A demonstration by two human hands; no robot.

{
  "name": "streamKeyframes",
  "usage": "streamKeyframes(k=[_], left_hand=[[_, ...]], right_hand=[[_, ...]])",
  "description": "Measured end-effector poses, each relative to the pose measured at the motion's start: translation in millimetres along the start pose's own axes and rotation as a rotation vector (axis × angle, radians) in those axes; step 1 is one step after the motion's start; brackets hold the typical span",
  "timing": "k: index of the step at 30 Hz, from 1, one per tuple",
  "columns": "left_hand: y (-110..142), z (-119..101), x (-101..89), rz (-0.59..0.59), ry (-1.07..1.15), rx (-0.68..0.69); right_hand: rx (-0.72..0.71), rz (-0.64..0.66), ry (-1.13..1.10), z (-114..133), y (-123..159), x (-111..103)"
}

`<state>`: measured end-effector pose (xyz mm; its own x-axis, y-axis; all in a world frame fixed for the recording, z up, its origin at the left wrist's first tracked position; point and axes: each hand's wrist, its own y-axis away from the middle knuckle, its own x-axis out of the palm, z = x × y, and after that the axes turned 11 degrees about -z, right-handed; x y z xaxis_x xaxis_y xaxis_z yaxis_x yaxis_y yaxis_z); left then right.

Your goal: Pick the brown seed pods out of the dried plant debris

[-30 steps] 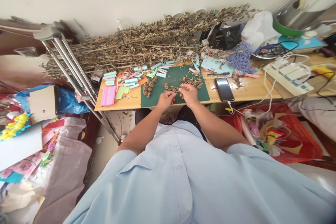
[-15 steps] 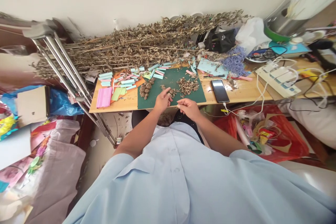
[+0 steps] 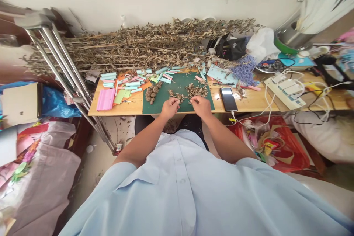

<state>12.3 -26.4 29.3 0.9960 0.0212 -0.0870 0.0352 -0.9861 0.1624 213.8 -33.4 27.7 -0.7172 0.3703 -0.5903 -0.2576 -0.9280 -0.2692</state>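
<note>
At far left, an aluminium crutch [image 3: 59, 62] leans against a long wooden table [image 3: 249, 99], with a bundle of dried leafy branches [image 3: 138, 46] lying behind it along the wall. On the table, a stack of pink paper [image 3: 106, 99] and many mint-green paper rolls [image 3: 132, 84] sit on orange sheets. Next comes a green cutting mat [image 3: 179, 81], holding a cluster of dried buds [image 3: 153, 93] and a small heap of crumbled leaves [image 3: 175, 96]. A seated person in a pale blue shirt reaches over the mat's near edge. The left hand [image 3: 170, 107], fingers loosely curled, is just beside that heap; whether it grips anything is too small to tell. The right hand [image 3: 201, 106] has its fingertips [image 3: 193, 99] pinched closely together, near a larger leaf pile [image 3: 197, 90], though any held fragment cannot be made out. Further right lie a black smartphone [image 3: 228, 99], a tangle of purple rubber bands [image 3: 245, 70] and a white power strip [image 3: 283, 94].
</note>
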Motion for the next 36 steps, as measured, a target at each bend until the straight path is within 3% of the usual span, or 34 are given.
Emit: streamKeyframes(k=[2,5,11,21,24,27,33,36], left_hand=[[-0.9,3.1,0.2,0.008,-0.008,0.006],[-2.8,9.1,-0.2,0.018,-0.018,0.041],[-2.8,13.1,-0.3,0.018,-0.038,0.075],[-3.8,11.7,3.6,0.017,0.007,0.039],[-4.0,12.2,4.3,0.012,0.014,0.008],[-3.0,13.4,3.9,0.026,0.068,0.026],[0.2,18.0,4.5,0.041,0.187,0.118],[-0.3,18.8,5.6,0.002,0.176,0.127]], right_hand=[[-0.02,-0.034,0.069,-1.8,-21.8,0.9],[-0.075,0.014,0.167,-3.3,-43.4,7.5],[-0.084,0.112,0.319,-4.9,-57.2,18.7],[0.153,-0.035,-0.101,-8.1,-68.4,-5.5],[0.283,-0.034,-0.242,-4.4,-64.7,-5.4],[0.371,0.053,-0.395,6.1,-52.4,0.0],[0.389,0.293,-0.482,31.7,-16.7,24.2],[0.388,0.308,-0.456,36.5,-6.3,36.2]])
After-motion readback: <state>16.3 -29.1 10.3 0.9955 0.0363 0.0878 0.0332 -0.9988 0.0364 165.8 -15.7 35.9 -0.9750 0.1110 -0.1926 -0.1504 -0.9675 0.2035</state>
